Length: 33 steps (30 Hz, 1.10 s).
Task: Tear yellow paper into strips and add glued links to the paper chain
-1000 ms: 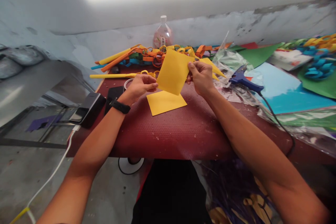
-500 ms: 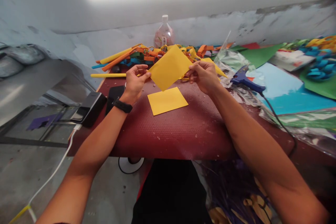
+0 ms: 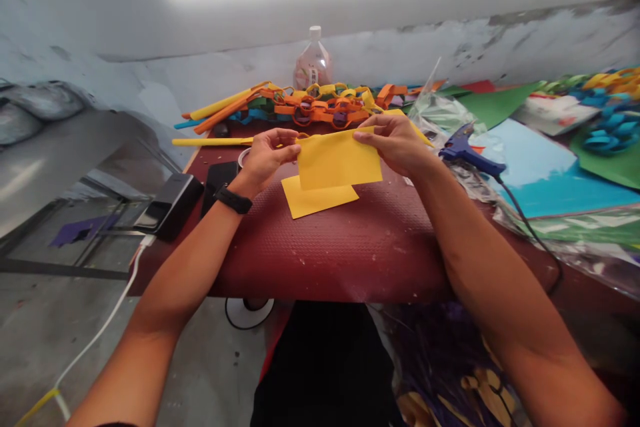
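Note:
Both my hands hold one yellow paper sheet (image 3: 339,159) level above the dark red table (image 3: 345,247). My left hand (image 3: 265,156), with a black watch on its wrist, pinches the sheet's upper left corner. My right hand (image 3: 395,141) pinches the upper right corner. A second yellow sheet (image 3: 316,199) lies flat on the table just under the held one, partly covered by it.
Orange, yellow and blue paper chains and strips (image 3: 310,105) pile up at the back beside a plastic bottle (image 3: 312,64). A blue glue gun (image 3: 465,150) with a black cord lies to the right on plastic, near blue and green sheets (image 3: 550,173). A phone (image 3: 170,207) sits at the left edge.
The held sheet has turned from a tilted diamond to a level rectangle and dropped lower, over the sheet on the table. Both hands moved to its top corners.

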### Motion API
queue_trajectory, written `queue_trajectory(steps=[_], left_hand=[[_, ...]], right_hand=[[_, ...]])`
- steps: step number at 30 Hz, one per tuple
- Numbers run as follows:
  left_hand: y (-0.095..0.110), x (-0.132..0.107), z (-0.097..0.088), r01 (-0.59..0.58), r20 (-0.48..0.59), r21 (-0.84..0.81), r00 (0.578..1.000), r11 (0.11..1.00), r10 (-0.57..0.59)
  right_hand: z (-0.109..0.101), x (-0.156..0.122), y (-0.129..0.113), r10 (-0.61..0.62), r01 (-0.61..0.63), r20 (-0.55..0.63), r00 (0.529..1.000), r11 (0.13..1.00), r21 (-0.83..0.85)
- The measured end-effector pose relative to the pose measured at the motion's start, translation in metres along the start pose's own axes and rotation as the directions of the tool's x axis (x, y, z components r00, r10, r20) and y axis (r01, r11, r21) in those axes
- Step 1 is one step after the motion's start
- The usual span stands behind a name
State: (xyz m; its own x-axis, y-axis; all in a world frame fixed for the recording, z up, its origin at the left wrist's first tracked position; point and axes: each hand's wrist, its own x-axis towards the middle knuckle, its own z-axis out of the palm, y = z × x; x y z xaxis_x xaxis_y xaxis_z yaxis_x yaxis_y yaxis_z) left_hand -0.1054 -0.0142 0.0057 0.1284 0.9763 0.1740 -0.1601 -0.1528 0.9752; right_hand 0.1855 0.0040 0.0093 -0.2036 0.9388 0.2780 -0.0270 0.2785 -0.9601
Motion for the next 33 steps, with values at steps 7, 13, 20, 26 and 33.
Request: queue_trajectory(steps=[7,13,20,26,33], left_hand=[[-0.008,0.0,-0.001,0.015,-0.007,0.081,1.0,0.997,-0.014],[-0.011,-0.003,0.013,-0.081,0.088,0.148,0.994,0.986,0.069],[-0.013,-0.009,0.023,-0.231,0.109,0.255,0.972,0.939,0.209],[-0.016,-0.011,0.027,-0.392,0.145,0.369,0.92,0.842,0.365],[-0.014,-0.012,0.028,-0.506,0.169,0.475,0.856,0.72,0.489]], right_hand=[[-0.002,0.002,0.003,-0.19,0.169,0.001,0.982,0.876,-0.451],[0.031,-0.009,-0.007,-0.379,0.402,0.228,0.897,0.483,-0.778],[0.056,-0.012,-0.013,-0.289,0.381,0.286,0.914,0.366,-0.849],[0.06,-0.017,-0.022,-0.331,0.425,0.332,0.883,0.27,-0.864],[0.067,-0.02,-0.032,-0.322,0.36,0.281,0.904,0.223,-0.906]])
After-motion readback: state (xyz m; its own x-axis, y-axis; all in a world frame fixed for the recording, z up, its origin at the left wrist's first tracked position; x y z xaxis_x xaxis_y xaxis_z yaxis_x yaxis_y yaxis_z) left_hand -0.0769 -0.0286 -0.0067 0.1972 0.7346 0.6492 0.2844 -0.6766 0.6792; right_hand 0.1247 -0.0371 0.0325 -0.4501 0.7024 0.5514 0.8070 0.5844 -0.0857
